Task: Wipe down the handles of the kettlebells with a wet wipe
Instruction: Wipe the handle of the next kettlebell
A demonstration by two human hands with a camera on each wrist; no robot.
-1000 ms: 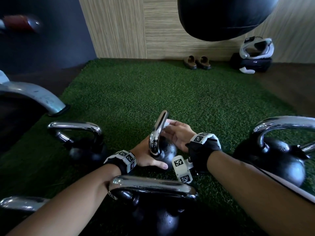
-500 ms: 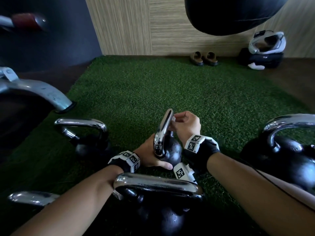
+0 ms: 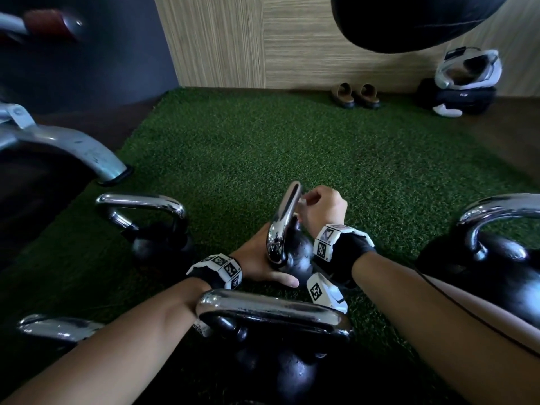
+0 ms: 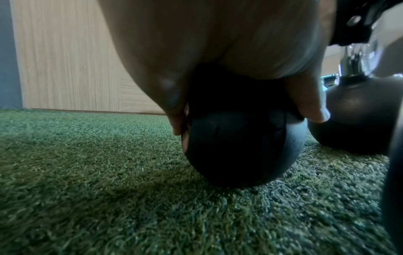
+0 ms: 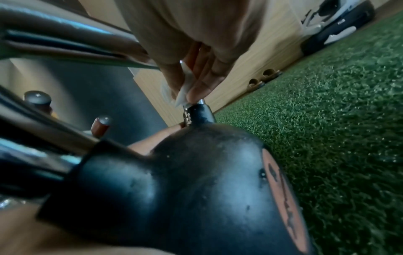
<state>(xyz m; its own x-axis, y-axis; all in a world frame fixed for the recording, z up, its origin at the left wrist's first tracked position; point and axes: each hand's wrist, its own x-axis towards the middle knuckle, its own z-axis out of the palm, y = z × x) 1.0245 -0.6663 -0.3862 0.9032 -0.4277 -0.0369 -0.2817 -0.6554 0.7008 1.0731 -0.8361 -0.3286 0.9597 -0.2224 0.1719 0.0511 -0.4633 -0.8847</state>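
Note:
A small black kettlebell (image 3: 296, 252) with a chrome handle (image 3: 282, 226) stands on the green turf in the middle. My left hand (image 3: 263, 260) grips its round body (image 4: 240, 146) from the left, thumb across the front. My right hand (image 3: 320, 210) is curled round the far upright of the handle, pinching a white wet wipe (image 5: 185, 88) against the chrome just above the black collar (image 5: 201, 112). Only a sliver of the wipe (image 3: 301, 201) shows in the head view.
Other chrome-handled kettlebells stand close by: one to the left (image 3: 157, 229), one in front of me (image 3: 274, 334), a large one to the right (image 3: 496, 258). A grey machine leg (image 3: 73, 147) sits far left. Sandals (image 3: 355, 96) and a bag (image 3: 455, 92) lie by the wooden wall.
My right hand has moved up from the kettlebell's body to the far upright of the handle with the wipe. The left hand keeps its hold on the body.

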